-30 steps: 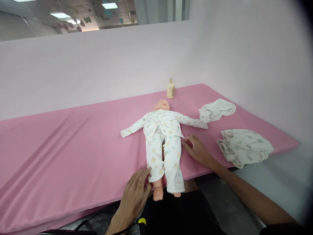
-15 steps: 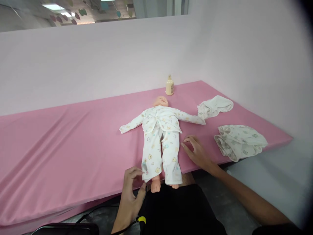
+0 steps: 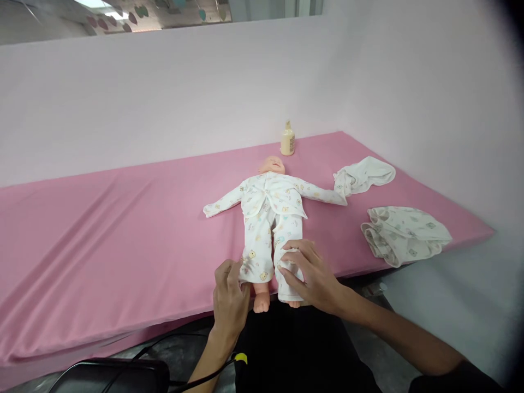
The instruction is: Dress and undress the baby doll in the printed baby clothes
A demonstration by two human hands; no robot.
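A baby doll [image 3: 273, 165] lies on its back, dressed in a white printed jacket [image 3: 273, 197] and matching trousers [image 3: 257, 240]. Its feet poke out below the trouser legs at the near edge of the pink mat. My left hand [image 3: 231, 292] pinches the lower hem of the left-hand trouser leg, just above the bare foot [image 3: 262, 302]. Over the right-hand trouser leg, my right hand [image 3: 313, 275] has its fingers curled with thumb and index close together on the cloth. The right fingertips partly cover that leg.
A pump bottle [image 3: 287, 140] stands behind the doll's head by the white wall. To the right lie a crumpled white cloth [image 3: 364, 176] and a folded printed cloth [image 3: 409, 234]. The pink mat [image 3: 123, 245] stretches left. A black case [image 3: 112, 376] and cables are at lower left.
My left hand has moved up and closed on the trouser hem, which sits slightly higher. My right hand has come left from the mat onto the other trouser leg.
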